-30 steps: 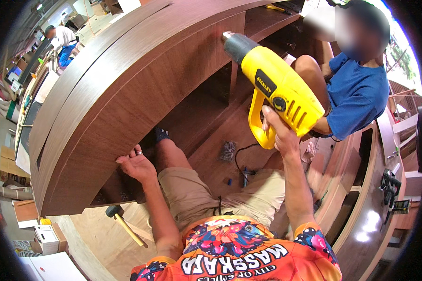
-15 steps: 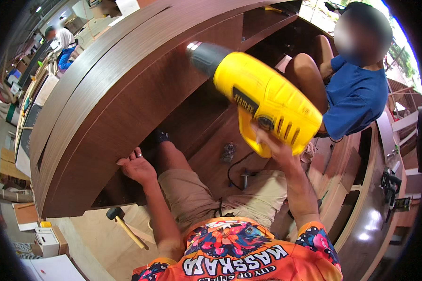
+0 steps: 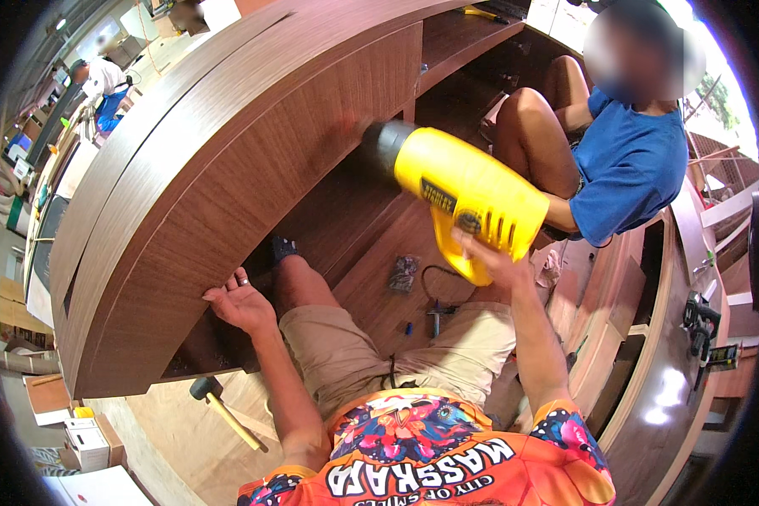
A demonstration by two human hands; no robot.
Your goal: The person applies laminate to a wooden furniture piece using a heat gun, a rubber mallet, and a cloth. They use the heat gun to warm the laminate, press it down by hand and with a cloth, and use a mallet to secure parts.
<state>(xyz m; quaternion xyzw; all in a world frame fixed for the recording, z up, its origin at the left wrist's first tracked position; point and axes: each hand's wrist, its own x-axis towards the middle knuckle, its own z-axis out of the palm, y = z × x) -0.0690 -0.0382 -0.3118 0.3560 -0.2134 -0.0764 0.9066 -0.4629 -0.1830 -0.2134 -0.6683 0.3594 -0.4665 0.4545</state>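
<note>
A yellow heat gun point(image 3: 472, 185) with a dark nozzle is held up by my right hand point(image 3: 497, 261), whose fingers wrap its handle. The nozzle is blurred and points at the lower edge of a curved brown wood-grain panel point(image 3: 253, 160). I cannot tell whether it touches the panel. At that panel's lower edge, farther left, my left hand point(image 3: 243, 305) grips with the thumb in front and the fingers curled at the edge. The panel's inner side is mostly hidden from view.
A mallet point(image 3: 228, 413) lies on the board at lower left. Between my legs are a clear bag of small parts point(image 3: 403, 274) and a metal tool point(image 3: 436, 319). A co-worker in a blue shirt point(image 3: 637, 164) crouches at right. A black tool point(image 3: 702, 325) lies far right.
The heat gun has swung down and its nozzle has shifted right along the panel edge. My left hand keeps its place at the edge. The view has shifted slightly.
</note>
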